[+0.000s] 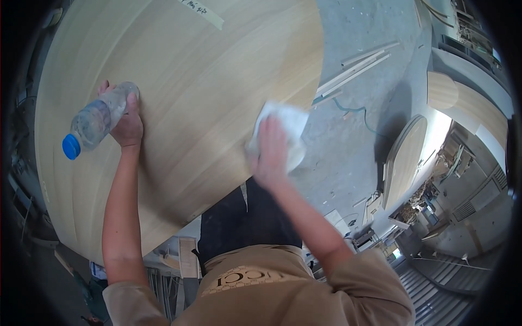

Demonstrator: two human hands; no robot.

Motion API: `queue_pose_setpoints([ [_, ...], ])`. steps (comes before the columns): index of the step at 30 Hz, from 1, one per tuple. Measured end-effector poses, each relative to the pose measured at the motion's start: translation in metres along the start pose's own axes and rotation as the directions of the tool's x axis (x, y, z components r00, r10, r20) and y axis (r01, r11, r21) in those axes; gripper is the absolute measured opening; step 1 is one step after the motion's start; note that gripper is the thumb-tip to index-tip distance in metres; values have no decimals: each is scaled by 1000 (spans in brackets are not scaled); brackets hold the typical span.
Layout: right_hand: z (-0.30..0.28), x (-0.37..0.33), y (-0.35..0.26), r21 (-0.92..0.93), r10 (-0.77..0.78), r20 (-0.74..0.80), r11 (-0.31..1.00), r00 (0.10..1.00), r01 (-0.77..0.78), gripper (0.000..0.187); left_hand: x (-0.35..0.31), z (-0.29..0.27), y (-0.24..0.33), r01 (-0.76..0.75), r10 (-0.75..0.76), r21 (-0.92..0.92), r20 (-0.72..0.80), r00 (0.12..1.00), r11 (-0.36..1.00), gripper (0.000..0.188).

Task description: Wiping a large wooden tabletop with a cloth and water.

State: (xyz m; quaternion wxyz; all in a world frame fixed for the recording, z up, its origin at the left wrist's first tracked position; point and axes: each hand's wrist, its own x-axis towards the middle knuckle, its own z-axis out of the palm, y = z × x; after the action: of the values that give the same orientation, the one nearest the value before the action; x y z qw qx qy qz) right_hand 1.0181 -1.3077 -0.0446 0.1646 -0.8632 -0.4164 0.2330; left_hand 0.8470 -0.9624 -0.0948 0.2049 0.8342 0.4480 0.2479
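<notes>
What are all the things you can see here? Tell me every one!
wooden panel: one, pale tan, big and rounded, under both hands
plastic bottle: one, clear with blue cap, in the left hand
cloth: one, white, under the right hand on the panel
tape strip: one, pale, top of the panel
wood strips: a few, pale, on the grey floor
oval panel: one, tan, standing at right
left hand: holds the bottle
right hand: presses the cloth

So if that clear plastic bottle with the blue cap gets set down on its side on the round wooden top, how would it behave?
The bottle, held in the left hand, is round-bodied, so it would probably roll. It looks nearly empty, so likely light and easily nudged. The wooden top looks smooth, giving little to stop it.
</notes>
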Motion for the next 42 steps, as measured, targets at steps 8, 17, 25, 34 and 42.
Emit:
queue_pose_setpoints([
  [8, -54, 165, 76, -117, -9, -449, 992, 894, -49, 73, 6, 10, 4, -2, 4, -93, 15, 1000, 996, 57],
  [17, 25, -25, -24, 40, 258, -57, 966, 964, -256, 93, -2, -1, 1, 108, -102, -143, 47, 994, 984, 69],
  [25, -7, 72, 31, 99, 289, -487, 956, 824, -277, 82, 1, 3, 0, 107, -103, -78, 45, 994, 991, 75],
  [34, 1, 18, 31, 850, 751, -149, 429, 643, -304, 63, 3, 2, -12, 41, -40, -23, 55, 998, 999, 74],
  [42, 44, -58, -46, 911, 817, -79, 292, 571, -292, 66, 8, -3, -18, -47, 48, -23, 63, 997, 999, 69],
])
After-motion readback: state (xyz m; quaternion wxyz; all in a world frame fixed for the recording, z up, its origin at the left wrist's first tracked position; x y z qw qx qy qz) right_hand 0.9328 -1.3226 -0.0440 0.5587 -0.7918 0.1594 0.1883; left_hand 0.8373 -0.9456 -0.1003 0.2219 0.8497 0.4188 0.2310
